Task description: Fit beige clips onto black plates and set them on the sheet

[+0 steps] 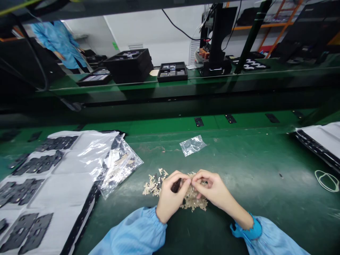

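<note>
Both hands meet above a pile of small tan flat pieces (195,202) on the green bench. My left hand (172,193) pinches thumb to forefinger, with a dark thing partly showing inside its curl; whether it is held or lies behind cannot be made out. My right hand (212,186) pinches too, its fingertips almost touching the left ones. Whatever is between the fingertips is too small to name. Left of my left hand lies a second heap of small tan and dark pieces (152,186). A small clear plastic bag (192,145) lies beyond the hands.
On the left, a white compartmented tray (71,184) carries black flat parts (29,232). A clear bag of tan pieces (120,164) overlaps its edge. Pale rubber bands (326,180) lie at right. Black parts (198,122) line the green strip behind. A co-worker (60,44) stands far left.
</note>
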Tool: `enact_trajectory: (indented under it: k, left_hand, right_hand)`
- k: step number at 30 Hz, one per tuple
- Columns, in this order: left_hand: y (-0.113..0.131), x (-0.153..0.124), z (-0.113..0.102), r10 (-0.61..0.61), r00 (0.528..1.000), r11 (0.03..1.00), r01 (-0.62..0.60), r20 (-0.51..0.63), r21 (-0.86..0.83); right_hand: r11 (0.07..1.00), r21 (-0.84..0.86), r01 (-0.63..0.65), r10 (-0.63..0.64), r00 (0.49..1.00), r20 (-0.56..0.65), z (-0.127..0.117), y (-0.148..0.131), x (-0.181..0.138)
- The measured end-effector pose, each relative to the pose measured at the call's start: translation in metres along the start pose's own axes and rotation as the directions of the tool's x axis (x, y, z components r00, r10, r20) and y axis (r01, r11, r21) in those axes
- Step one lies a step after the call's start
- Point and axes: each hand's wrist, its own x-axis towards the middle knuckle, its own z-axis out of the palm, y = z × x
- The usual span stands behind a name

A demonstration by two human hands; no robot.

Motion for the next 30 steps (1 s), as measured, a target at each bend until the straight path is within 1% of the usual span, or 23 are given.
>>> enact_trajectory:
  k: [4, 6, 10, 14, 17, 20, 21, 23, 25, 26, 28, 30]
  left_hand:
    - [-0.002, 0.001, -0.002, -0.039, 0.998, 0.999, 0.039, -0.042, -0.006]
    - [-0.002, 0.001, -0.003, -0.033, 0.999, 0.999, 0.032, -0.028, -0.005]
    - [0.001, 0.001, -0.003, 0.008, 0.999, 1.0, -0.008, 0.04, 0.008]
    - [0.001, 0.003, -0.004, -0.002, 1.0, 1.0, 0.002, 0.002, 0.026]
    - [-0.003, 0.004, -0.006, -0.036, 0.998, 0.997, 0.039, -0.049, 0.063]
    - [-0.007, 0.003, -0.007, -0.059, 0.996, 0.987, 0.068, -0.066, 0.144]
    - [-0.008, 0.002, -0.007, -0.039, 0.998, 0.984, 0.047, -0.049, 0.175]
    - [-0.007, 0.001, -0.007, 0.047, 0.999, 0.976, -0.051, 0.023, 0.213]
    - [-0.004, -0.001, -0.006, 0.131, 0.988, 0.963, -0.147, 0.084, 0.226]
    - [-0.002, -0.002, -0.006, 0.151, 0.984, 0.957, -0.17, 0.095, 0.236]
    - [0.001, -0.003, -0.005, 0.157, 0.985, 0.948, -0.172, 0.075, 0.267]
    - [0.003, -0.005, -0.004, 0.168, 0.985, 0.945, -0.169, 0.03, 0.279]
  right_hand:
    - [1.0, -0.003, -0.01, 0.01, 1.0, -0.007, -0.001, 0.0, 0.0]
    - [1.0, 0.003, -0.012, 0.012, 1.0, -0.005, -0.001, 0.001, 0.0]
    - [1.0, 0.006, -0.008, 0.008, 1.0, 0.023, -0.001, -0.001, 0.0]
    - [1.0, -0.006, -0.009, 0.009, 1.0, 0.016, 0.0, -0.001, 0.0]
    - [1.0, -0.004, -0.018, 0.018, 1.0, -0.026, -0.001, 0.0, 0.0]
    - [0.998, 0.036, -0.042, 0.046, 0.993, -0.109, -0.005, 0.002, 0.002]
    - [0.998, 0.054, -0.04, 0.047, 0.99, -0.136, -0.007, 0.002, 0.002]
    - [0.997, 0.081, -0.015, 0.029, 0.982, -0.184, -0.01, 0.003, 0.003]
    - [0.996, 0.094, 0.005, 0.016, 0.977, -0.211, -0.012, 0.004, 0.004]
    - [0.995, 0.098, 0.005, 0.016, 0.977, -0.215, -0.013, 0.004, 0.005]
    - [0.995, 0.101, -0.007, 0.028, 0.978, -0.205, -0.012, 0.005, 0.005]
    - [0.994, 0.106, -0.028, 0.047, 0.982, -0.185, -0.009, 0.005, 0.006]
